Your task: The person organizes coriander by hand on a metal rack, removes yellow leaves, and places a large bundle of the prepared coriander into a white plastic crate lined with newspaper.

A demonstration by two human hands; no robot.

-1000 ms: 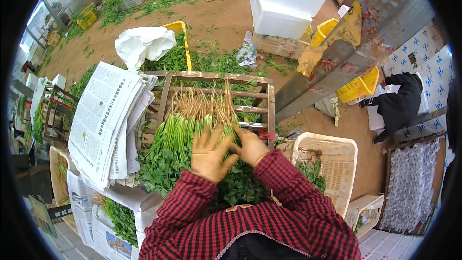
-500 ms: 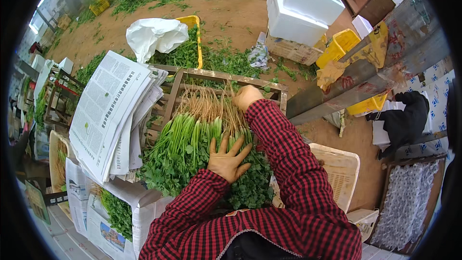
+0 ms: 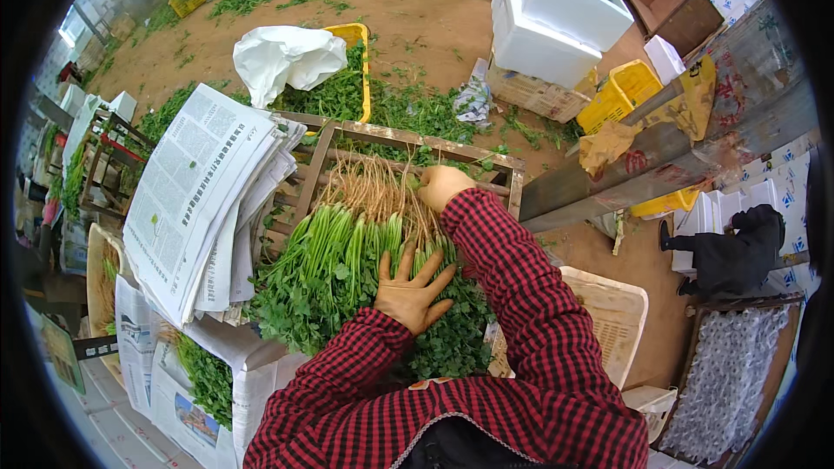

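A broad bundle of leafy green herbs (image 3: pixel 317 278), looking like coriander, lies on a slatted frame (image 3: pixel 313 175) in front of me. Its thin tan roots (image 3: pixel 369 181) point away from me and its leaves toward me. Across the stems on the right side, my left hand (image 3: pixel 412 290) rests flat, fingers spread. My right hand (image 3: pixel 445 186) is closed at the right end of the roots, close to the frame's far bar. Its fingertips are partly hidden, but roots run into its grip.
A stack of newspapers (image 3: pixel 195 200) leans left of the herbs. Beyond the frame stand a yellow crate (image 3: pixel 366 78) with greens and a white bag (image 3: pixel 287 62). White foam boxes (image 3: pixel 543 39), a slanting metal post (image 3: pixel 643 152) and a pale crate (image 3: pixel 615 313) are on the right. A dark-clothed person (image 3: pixel 738 247) bends there.
My hands keep nearly the same places on the herbs, the right one still closed by the roots. The view has shifted slightly. At the right, the dark-clothed person has changed posture.
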